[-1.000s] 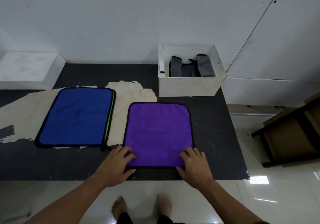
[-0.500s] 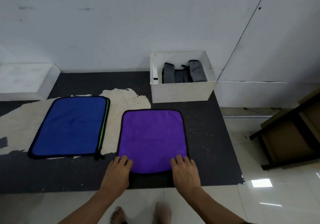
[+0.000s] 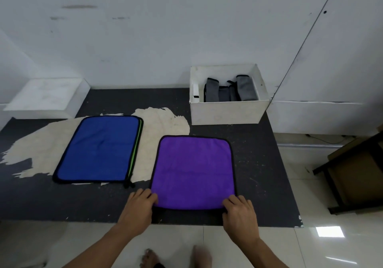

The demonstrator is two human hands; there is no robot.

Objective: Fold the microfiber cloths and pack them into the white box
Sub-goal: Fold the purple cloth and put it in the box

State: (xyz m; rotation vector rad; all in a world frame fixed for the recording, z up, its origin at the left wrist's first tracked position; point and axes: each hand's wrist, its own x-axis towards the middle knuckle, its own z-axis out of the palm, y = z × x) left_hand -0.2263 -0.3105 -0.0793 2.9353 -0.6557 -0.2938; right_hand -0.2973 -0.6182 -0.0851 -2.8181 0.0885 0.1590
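A purple microfiber cloth lies flat on the black mat, close to its front edge. My left hand grips the cloth's near left corner, and my right hand grips the near right corner. The near edge is raised slightly, with a shadow under it. To the left, a blue cloth lies on a green one, of which only an edge shows. The white box stands at the back right of the mat. Folded grey cloths stand upright inside it.
A worn beige patch covers part of the mat around the blue cloth. A white block sits at the back left against the wall. Dark wooden furniture stands on the tiled floor to the right. My bare feet show below.
Both hands slid from lying on the purple cloth's near edge out to its near corners and curled round them. The near edge has lifted a little.
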